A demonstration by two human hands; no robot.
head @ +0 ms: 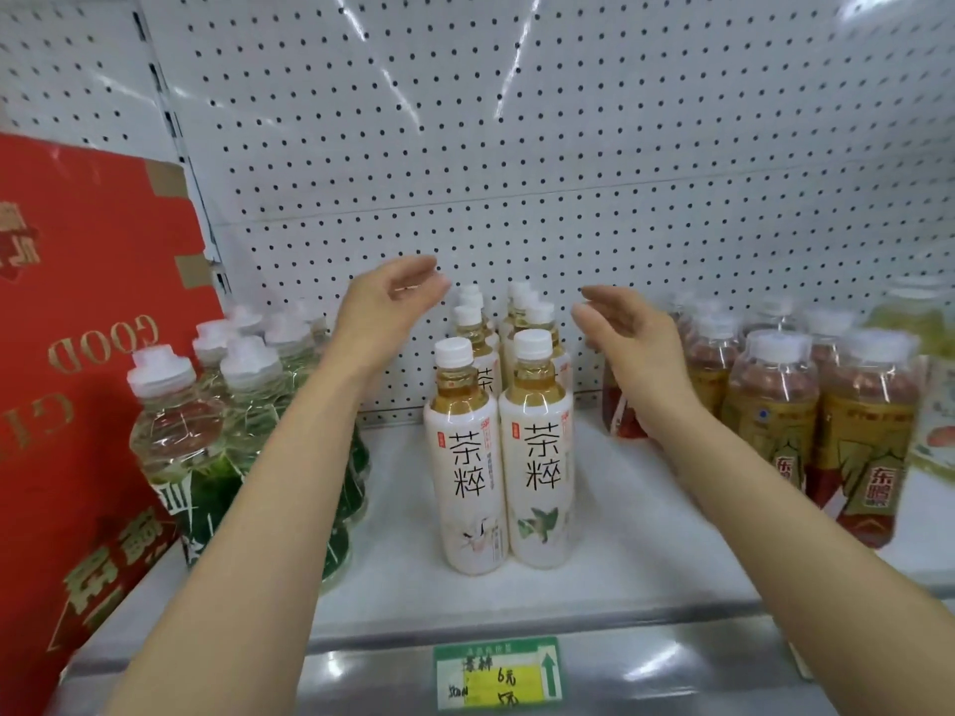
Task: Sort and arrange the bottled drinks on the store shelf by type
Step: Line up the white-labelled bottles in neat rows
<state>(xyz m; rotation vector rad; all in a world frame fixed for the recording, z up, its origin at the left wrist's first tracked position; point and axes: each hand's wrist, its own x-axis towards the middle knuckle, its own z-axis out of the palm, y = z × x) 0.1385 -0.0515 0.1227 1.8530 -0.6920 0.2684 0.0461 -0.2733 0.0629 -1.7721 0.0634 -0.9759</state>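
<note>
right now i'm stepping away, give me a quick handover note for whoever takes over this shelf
Left hand: open, empty, raised just left of the white tea bottles.
Right hand: open, empty, raised just right of them.
Layout: white tea bottles in two neat rows mid-shelf, above the price tag; green-label bottles grouped left beside the red carton; red-and-gold bottles grouped right.
Done: the three types stand in separate groups.
Left: straighten the green and red-and-gold groups; the far-right edge is too blurred to check.

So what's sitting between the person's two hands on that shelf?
In the head view, two rows of white-labelled tea bottles run back between the left hand and right hand. Neither open hand touches them.
</note>
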